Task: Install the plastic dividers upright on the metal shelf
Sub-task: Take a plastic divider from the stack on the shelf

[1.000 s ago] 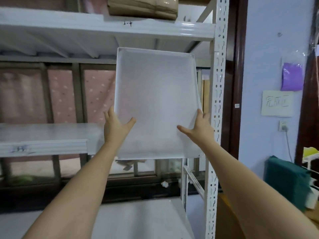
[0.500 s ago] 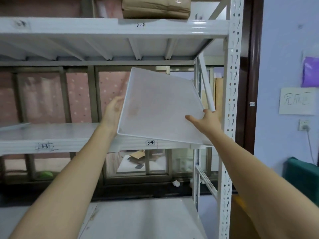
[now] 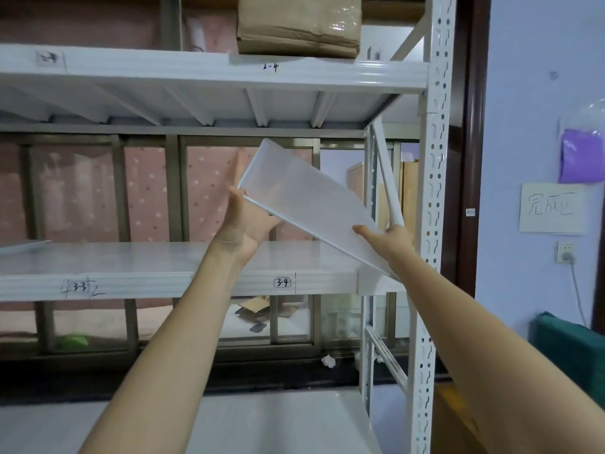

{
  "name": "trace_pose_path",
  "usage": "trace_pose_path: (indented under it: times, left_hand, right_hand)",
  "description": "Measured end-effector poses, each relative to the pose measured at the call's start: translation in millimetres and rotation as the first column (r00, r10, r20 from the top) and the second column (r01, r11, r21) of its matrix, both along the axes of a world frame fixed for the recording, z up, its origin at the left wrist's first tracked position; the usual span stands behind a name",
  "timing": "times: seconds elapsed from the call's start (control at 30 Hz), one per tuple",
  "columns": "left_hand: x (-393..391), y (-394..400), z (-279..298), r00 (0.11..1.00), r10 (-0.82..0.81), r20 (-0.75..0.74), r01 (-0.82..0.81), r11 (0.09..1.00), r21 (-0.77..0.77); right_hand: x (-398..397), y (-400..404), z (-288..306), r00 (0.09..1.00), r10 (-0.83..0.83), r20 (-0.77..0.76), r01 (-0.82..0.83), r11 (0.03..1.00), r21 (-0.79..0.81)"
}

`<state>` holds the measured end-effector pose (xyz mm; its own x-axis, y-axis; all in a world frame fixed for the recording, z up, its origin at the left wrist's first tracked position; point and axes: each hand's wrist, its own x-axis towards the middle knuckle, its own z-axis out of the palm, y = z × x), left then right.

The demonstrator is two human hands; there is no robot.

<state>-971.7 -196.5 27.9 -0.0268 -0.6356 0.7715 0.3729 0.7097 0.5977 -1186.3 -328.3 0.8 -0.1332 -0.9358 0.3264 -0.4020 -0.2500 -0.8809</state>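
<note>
A translucent white plastic divider [image 3: 304, 198] hangs tilted over the right end of the middle metal shelf [image 3: 163, 267], its upper left corner raised and its lower right corner down by the shelf's front edge. My left hand [image 3: 248, 217] grips its left edge from below. My right hand [image 3: 389, 237] holds its lower right edge next to the perforated upright post [image 3: 432, 198]. The divider is foreshortened, almost edge-on to me.
A cardboard box [image 3: 298, 24] sits on the upper shelf [image 3: 209, 73]. A lower shelf [image 3: 262, 421] lies below. A diagonal brace [image 3: 386, 178] crosses behind my right hand. Another flat sheet's corner [image 3: 23, 245] lies at far left. A green bin [image 3: 569, 352] stands at right.
The divider has swung from facing me flat to tilted and nearly edge-on, and it moved deeper into the bay above the middle shelf. Both hands kept their hold.
</note>
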Motion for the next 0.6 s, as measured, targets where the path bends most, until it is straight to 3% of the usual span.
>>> trace_pose_path:
  times: [0.07,0.17,0.27,0.33,0.47,0.6]
  left_hand:
    - [-5,1,6,0.99,0.12,0.072,-0.119,0.993,-0.013]
    - [-12,-2,16,0.977,0.203,0.068,-0.204,0.979,0.01]
    - [-16,-9,22,0.976,0.216,-0.012,-0.216,0.976,-0.028]
    - [-17,-13,26,0.979,0.187,-0.084,-0.191,0.981,-0.037]
    - [-11,-24,29,0.969,0.181,-0.168,-0.184,0.983,-0.001]
    - [-1,-34,34,0.963,0.157,-0.217,-0.155,0.988,0.029]
  right_hand:
    - [0,1,1,1.0,0.02,0.004,-0.02,1.0,0.023]
    - [-2,-2,-1,0.999,0.049,0.008,-0.05,0.998,0.035]
    - [-4,-4,-1,0.994,0.11,0.007,-0.11,0.994,-0.016]
    - [-5,0,3,0.982,0.162,-0.1,-0.165,0.986,-0.032]
    - [-19,17,24,0.88,0.415,-0.232,-0.432,0.901,-0.027]
    - [-41,23,41,0.699,0.576,-0.424,-0.625,0.78,0.031]
